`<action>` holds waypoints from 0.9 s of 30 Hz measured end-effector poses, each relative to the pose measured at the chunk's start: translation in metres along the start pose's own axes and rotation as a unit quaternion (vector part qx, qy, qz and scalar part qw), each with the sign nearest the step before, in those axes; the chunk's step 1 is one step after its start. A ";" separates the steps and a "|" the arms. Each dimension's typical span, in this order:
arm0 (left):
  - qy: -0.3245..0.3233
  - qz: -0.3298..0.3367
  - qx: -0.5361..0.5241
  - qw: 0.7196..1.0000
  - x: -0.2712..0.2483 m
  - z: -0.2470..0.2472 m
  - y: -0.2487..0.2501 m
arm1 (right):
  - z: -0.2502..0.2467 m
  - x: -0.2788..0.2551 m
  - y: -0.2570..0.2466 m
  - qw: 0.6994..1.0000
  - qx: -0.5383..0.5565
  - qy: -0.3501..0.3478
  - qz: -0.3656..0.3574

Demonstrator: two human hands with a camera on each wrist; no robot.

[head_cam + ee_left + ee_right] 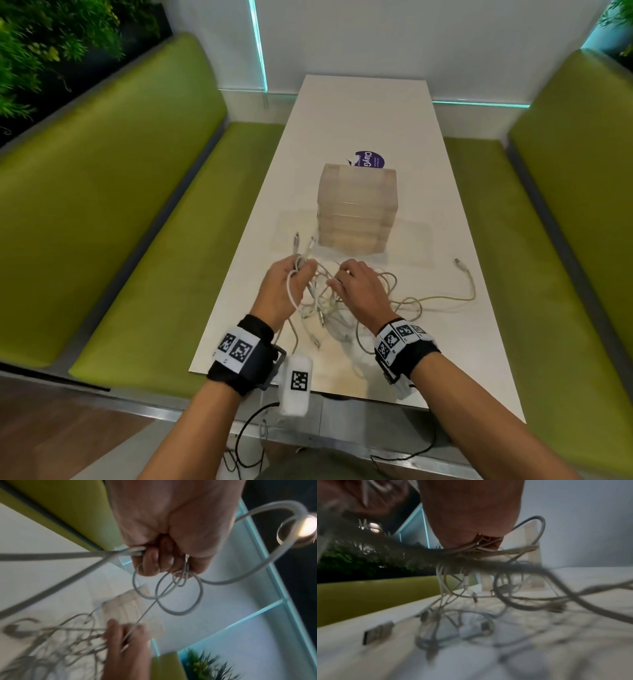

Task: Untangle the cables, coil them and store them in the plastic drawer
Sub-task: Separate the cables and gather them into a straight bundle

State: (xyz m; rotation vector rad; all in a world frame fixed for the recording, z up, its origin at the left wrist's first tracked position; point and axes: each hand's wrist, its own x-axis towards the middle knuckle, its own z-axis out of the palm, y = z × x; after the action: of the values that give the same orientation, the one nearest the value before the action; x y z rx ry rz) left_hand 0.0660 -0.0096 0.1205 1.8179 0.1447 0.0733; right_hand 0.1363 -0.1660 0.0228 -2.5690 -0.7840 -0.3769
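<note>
A tangle of white cables lies on the white table in front of a translucent plastic drawer unit. My left hand grips a bunch of cable strands, and two plug ends stick up past its fingers. The left wrist view shows that fist closed on the cables, with loops hanging below it. My right hand is over the tangle just right of the left hand. In the right wrist view its fingers pinch several strands lifted off the table.
One cable with a plug trails to the right across the table. A purple sticker lies behind the drawer unit. Green benches flank the table on both sides. A USB plug lies near the table's left edge.
</note>
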 end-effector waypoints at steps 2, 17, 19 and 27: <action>0.045 0.028 -0.024 0.998 -0.002 -0.015 0.017 | 0.007 -0.005 0.014 1.000 -0.016 -0.014 0.018; -0.062 -0.054 0.187 0.979 0.012 0.023 -0.030 | -0.004 0.002 -0.019 0.996 0.082 -0.029 0.020; -0.048 -0.046 0.202 0.977 0.014 0.023 -0.033 | -0.003 0.001 -0.018 0.996 0.087 -0.028 0.025; 0.004 -0.150 -0.005 0.989 0.016 0.023 -0.034 | 0.000 0.002 -0.026 0.999 0.027 0.014 0.009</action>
State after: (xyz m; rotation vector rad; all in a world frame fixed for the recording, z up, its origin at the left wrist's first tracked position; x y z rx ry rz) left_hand 0.0825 -0.0213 0.0812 1.7674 0.4201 -0.1320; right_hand 0.1224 -0.1459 0.0318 -2.5141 -0.7496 -0.3805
